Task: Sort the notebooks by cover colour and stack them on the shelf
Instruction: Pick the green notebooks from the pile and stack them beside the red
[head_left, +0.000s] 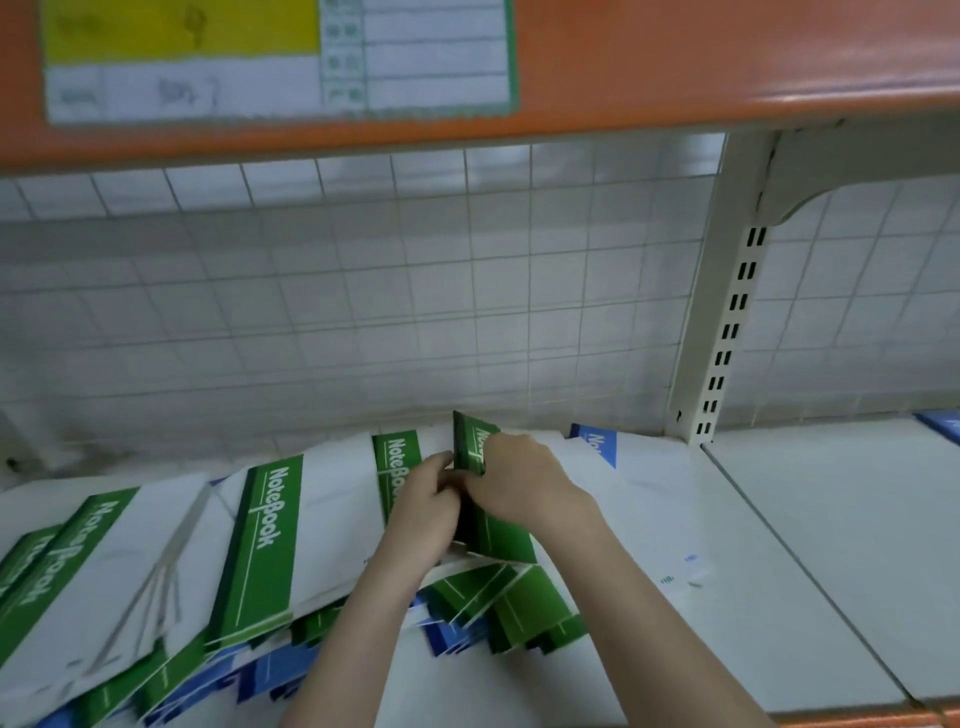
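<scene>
A loose spread of green-and-white notebooks (270, 540) covers the left and middle of the white shelf (779, 545), with blue-covered ones (270, 675) showing underneath. Both hands meet at the middle of the pile. My right hand (519, 478) grips a green notebook (498, 535) lifted on its edge, spine up. Against the same notebook's left side, my left hand (426, 499) pinches it with curled fingers. A blue-and-white notebook (602, 447) lies flat just right of the hands. Part of the held notebook is hidden by my fingers.
A wire grid backs the shelf against a tiled wall. A cream slotted upright (727, 332) divides this bay from the right bay, where another blue notebook (940, 423) peeks in. An orange shelf edge with a paper label (280, 57) hangs overhead.
</scene>
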